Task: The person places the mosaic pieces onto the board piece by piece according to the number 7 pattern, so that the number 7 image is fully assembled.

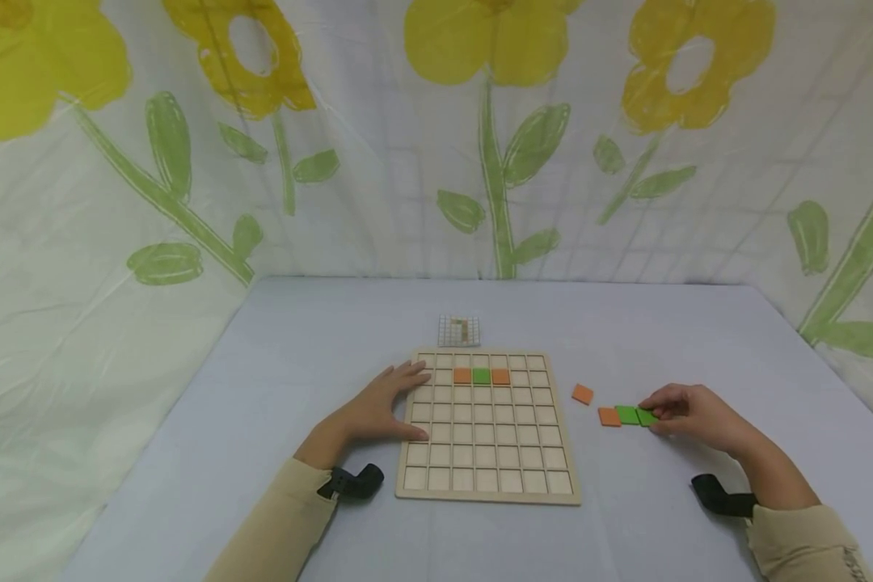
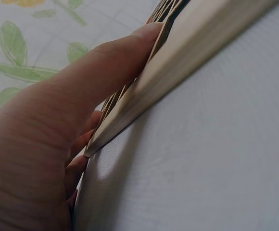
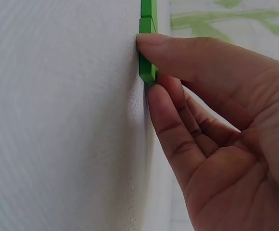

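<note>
A wooden grid board (image 1: 483,436) lies flat on the table, with an orange tile (image 1: 462,376), a green tile (image 1: 482,377) and another orange tile (image 1: 500,377) side by side in its second row from the far edge. My left hand (image 1: 381,404) rests along the board's left edge, fingers spread and thumb on top. Right of the board, my right hand (image 1: 698,416) pinches a green tile (image 3: 148,65) between thumb and fingers, at table level. That tile is at the right end of a row with another green tile (image 1: 627,415) and an orange tile (image 1: 609,417).
A loose orange tile (image 1: 583,394) lies between the board and the row. Behind the board sits a small card (image 1: 459,331) printed with a grid pattern. A white flowered curtain (image 1: 378,202) hangs behind the white-covered table (image 1: 262,356).
</note>
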The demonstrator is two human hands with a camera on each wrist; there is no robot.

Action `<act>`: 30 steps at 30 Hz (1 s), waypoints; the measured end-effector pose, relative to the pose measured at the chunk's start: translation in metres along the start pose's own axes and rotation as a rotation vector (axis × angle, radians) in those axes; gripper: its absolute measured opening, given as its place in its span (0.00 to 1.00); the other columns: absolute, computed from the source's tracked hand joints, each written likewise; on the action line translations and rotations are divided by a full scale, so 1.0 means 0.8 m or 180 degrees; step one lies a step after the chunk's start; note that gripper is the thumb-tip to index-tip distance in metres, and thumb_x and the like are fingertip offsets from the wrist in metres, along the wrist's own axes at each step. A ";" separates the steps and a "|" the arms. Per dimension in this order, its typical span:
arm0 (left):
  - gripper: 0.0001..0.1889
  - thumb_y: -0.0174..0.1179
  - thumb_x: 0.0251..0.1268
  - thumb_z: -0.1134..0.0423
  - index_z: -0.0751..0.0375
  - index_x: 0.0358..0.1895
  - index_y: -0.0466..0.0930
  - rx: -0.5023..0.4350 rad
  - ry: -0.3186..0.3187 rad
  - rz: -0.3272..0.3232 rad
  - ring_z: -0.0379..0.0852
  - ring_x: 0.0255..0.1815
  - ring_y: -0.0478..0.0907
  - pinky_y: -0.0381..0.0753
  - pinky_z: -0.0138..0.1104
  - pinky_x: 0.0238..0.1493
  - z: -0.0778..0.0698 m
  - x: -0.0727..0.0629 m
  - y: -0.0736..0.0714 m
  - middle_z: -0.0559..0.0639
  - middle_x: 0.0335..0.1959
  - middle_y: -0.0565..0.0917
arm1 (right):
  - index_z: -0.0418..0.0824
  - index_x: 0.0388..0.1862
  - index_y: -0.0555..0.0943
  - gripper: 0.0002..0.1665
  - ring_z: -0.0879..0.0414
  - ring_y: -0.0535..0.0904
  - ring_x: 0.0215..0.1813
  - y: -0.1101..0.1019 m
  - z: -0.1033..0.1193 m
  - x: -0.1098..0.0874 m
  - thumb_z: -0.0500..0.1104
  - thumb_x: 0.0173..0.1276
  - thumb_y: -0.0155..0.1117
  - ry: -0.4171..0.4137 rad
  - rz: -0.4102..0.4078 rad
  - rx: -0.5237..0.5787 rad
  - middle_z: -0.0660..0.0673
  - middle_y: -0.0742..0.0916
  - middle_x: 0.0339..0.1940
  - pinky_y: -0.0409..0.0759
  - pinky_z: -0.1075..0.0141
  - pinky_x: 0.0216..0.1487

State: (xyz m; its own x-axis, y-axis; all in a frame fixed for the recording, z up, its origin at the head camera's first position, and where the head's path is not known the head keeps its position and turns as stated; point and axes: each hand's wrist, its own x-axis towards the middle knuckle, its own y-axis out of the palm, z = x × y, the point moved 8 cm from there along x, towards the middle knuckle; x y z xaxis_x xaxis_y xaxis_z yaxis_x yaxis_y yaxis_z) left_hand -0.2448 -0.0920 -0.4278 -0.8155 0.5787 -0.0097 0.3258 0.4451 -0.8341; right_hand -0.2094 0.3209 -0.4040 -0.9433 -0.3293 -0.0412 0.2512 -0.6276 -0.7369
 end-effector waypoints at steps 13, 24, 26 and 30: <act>0.49 0.69 0.42 0.38 0.52 0.70 0.60 -0.0048 0.0008 0.0000 0.48 0.77 0.43 0.38 0.45 0.78 0.000 0.001 0.000 0.46 0.75 0.53 | 0.33 0.41 0.83 0.18 0.72 0.72 0.32 -0.002 -0.005 0.000 0.40 0.52 0.72 0.0234 -0.0020 -0.0144 0.48 0.83 0.31 0.73 0.76 0.32; 0.49 0.69 0.42 0.38 0.54 0.70 0.60 -0.0015 0.0045 -0.0012 0.49 0.77 0.43 0.38 0.45 0.78 -0.001 0.001 0.000 0.48 0.75 0.54 | 0.36 0.38 0.84 0.16 0.72 0.71 0.29 -0.012 -0.003 0.001 0.42 0.51 0.73 0.0161 -0.0073 -0.0461 0.52 0.82 0.27 0.72 0.76 0.30; 0.49 0.69 0.42 0.38 0.53 0.70 0.60 -0.0006 0.0039 -0.0011 0.48 0.77 0.43 0.38 0.45 0.78 0.000 0.001 0.000 0.47 0.75 0.54 | 0.37 0.37 0.84 0.15 0.72 0.71 0.29 -0.017 -0.002 0.000 0.43 0.51 0.73 0.0151 -0.0106 -0.0494 0.52 0.82 0.27 0.72 0.76 0.30; 0.50 0.68 0.42 0.38 0.52 0.70 0.59 0.0002 0.0022 0.0009 0.47 0.77 0.42 0.37 0.44 0.78 0.001 0.001 0.001 0.46 0.75 0.53 | 0.37 0.39 0.83 0.16 0.72 0.71 0.31 -0.022 0.001 0.002 0.44 0.53 0.72 0.0149 -0.0099 -0.0474 0.52 0.83 0.29 0.72 0.76 0.31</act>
State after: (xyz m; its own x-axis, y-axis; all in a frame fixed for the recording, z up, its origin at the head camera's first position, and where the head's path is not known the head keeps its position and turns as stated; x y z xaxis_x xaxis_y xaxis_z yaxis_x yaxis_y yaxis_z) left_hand -0.2459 -0.0916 -0.4292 -0.8113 0.5846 -0.0083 0.3277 0.4429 -0.8345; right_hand -0.2154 0.3305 -0.3908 -0.9601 -0.2759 -0.0454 0.1899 -0.5242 -0.8302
